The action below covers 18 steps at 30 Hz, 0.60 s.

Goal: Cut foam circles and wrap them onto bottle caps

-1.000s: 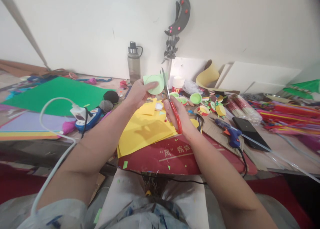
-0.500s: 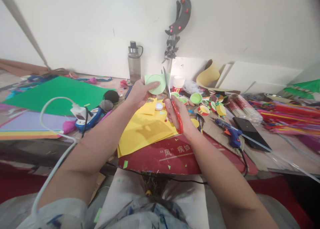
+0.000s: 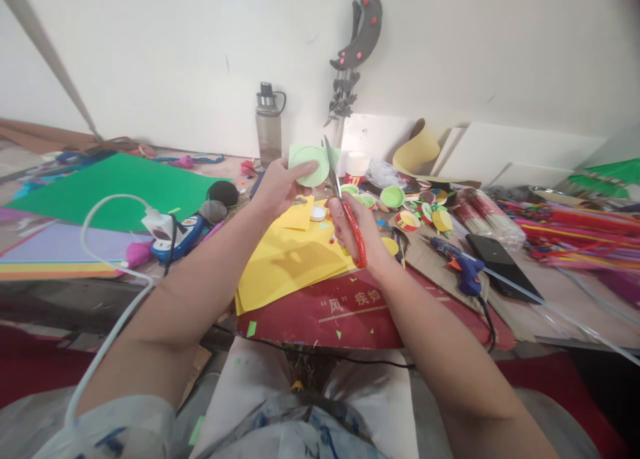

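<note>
Left hand (image 3: 279, 187) pinched closed on green paper (image 3: 313, 153), right hand (image 3: 371, 235) wrapped round red scissors (image 3: 357, 232); loose pinch could let paper twist, skewing cut.

A cluttered table (image 3: 575, 305) carries a green sheet (image 3: 115, 192) and a stack of coloured paper (image 3: 60, 245) on the left, with a bottle (image 3: 269, 135) and a cup (image 3: 356, 169) standing toward the back. At the front edge lies a red board (image 3: 295, 329), bearing yellow paper (image 3: 273, 282) and green scraps (image 3: 251, 329). Cardboard (image 3: 443, 275), a phone (image 3: 500, 262) and bright strips (image 3: 590, 225) lie to the right.
</note>
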Tool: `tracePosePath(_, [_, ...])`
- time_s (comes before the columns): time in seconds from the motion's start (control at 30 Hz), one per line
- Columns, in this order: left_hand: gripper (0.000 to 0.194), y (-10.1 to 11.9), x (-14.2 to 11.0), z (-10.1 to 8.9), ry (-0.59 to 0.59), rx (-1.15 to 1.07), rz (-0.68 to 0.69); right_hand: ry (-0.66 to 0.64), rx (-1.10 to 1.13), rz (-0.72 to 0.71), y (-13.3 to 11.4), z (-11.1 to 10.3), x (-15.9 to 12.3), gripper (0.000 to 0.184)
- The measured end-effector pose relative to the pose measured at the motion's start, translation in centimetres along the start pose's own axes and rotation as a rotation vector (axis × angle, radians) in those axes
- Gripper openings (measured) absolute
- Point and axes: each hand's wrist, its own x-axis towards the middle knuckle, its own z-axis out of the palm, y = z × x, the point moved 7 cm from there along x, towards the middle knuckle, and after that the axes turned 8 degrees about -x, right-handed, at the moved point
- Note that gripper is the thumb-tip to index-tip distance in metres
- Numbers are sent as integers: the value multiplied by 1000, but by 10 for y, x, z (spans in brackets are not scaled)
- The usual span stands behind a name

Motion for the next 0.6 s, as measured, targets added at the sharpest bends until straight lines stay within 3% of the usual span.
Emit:
tracePosePath(0.1, [49,1,0,1,-15,-8,2,60,8,-5,-1,-4,0,57])
tracePosePath(0.6, [43,2,2,-1,26,-1,10,65,12,-2,-6,-4,-2,57])
